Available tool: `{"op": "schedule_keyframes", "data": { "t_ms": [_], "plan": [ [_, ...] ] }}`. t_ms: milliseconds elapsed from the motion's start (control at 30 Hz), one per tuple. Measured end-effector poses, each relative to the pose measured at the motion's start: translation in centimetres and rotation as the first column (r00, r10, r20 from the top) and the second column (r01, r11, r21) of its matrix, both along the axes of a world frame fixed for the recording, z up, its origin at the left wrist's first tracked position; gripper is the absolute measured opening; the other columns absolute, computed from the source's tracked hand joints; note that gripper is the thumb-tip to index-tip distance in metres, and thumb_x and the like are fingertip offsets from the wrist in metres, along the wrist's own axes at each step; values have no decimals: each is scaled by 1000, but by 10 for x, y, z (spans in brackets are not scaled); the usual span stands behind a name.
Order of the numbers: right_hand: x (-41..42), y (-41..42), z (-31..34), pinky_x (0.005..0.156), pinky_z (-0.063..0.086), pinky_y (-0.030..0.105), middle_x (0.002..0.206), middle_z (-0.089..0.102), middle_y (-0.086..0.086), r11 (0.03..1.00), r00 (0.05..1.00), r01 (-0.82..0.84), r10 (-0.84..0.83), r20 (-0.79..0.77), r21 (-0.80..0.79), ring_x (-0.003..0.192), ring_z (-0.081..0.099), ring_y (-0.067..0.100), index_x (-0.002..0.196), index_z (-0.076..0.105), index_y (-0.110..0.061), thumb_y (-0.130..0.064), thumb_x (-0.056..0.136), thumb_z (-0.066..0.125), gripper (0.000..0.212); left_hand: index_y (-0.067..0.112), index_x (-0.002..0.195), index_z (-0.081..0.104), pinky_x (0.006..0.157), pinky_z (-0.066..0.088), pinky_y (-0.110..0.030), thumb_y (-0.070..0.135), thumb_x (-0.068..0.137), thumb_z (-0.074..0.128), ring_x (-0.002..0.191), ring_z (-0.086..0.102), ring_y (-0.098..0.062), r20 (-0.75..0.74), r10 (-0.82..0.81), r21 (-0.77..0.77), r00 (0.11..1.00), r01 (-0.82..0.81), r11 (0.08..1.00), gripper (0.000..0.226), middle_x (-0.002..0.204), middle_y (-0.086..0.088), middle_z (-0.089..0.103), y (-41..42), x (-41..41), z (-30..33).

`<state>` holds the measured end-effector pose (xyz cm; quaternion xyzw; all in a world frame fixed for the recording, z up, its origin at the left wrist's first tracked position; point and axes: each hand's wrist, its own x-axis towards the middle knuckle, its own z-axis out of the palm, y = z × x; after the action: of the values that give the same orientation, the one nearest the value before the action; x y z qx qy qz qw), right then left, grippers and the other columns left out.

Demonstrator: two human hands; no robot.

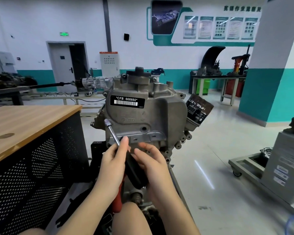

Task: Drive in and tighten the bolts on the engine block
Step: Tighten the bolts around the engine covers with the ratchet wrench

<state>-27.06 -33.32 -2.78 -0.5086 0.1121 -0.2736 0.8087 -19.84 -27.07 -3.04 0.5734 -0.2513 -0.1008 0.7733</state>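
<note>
Both hands on nut driver (126,155): left hand (113,164) grip curled round shaft, right hand (153,164) grip wrapping black handle.

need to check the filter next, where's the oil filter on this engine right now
In the head view the black oil filter sticks out tilted from the right side of the engine block, up and right of both hands.
</note>
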Motion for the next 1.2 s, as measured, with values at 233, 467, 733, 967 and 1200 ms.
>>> {"op": "schedule_keyframes", "data": {
  "t_ms": [233, 467, 733, 967, 1200],
  "plan": [
    [-1, -9, -3, 52, 46, 16, 63, 62, -7, 976, 996, 64, -77, -54, -208, 57, 57, 4, 77, 67, -15, -23, 89, 58, 17, 27, 52, 66, 52, 46, -20, 59, 62, 51, 51, 58, -4, 13, -127, 25, 992, 127, 992, 37, 50, 8, 58, 5, 1, 5],
    [6, 0, -6, 51, 48, 17, 69, 65, 2, 993, 997, 71, -73, -11, -99, 60, 59, 11, 79, 69, -8, -23, 88, 61, 18, 24, 51, 52, 59, 37, -29, 62, 59, 54, 55, 46, -12, 29, -238, 37, 971, 237, 971, 39, 55, 1, 43, 8, -2, 1],
    [15, 5, -9, 61, 42, 27, 63, 55, 3, 973, 971, 193, -208, -115, -129, 66, 51, 17, 66, 58, -11, -23, 95, 50, 33, 27, 52, 66, 51, 44, -13, 52, 72, 47, 52, 56, 1, 14, -267, 62, 964, 265, 962, 37, 52, 13, 57, 10, -3, -4],
    [20, 3, -11, 47, 45, 19, 64, 64, 4, 932, 996, 53, -76, 52, 358, 52, 59, 12, 100, 59, 0, -32, 100, 33, 41, 12, 83, 70, 78, 50, -30, 48, 85, 47, 82, 69, -13, -4, -90, 55, 996, 90, 994, 43, 85, -1, 73, 4, -6, -6],
    [12, -14, -16, 33, 26, 15, 47, 41, -6, 926, 978, -104, 30, 205, 363, 34, 31, 5, 97, 58, -9, -36, 99, 30, 38, 17, 83, 65, 70, 48, -31, 51, 91, 43, 66, 59, -13, -244, 201, -111, 949, -233, 966, 41, 59, 9, 62, 5, 16, 5]
  ]
}}
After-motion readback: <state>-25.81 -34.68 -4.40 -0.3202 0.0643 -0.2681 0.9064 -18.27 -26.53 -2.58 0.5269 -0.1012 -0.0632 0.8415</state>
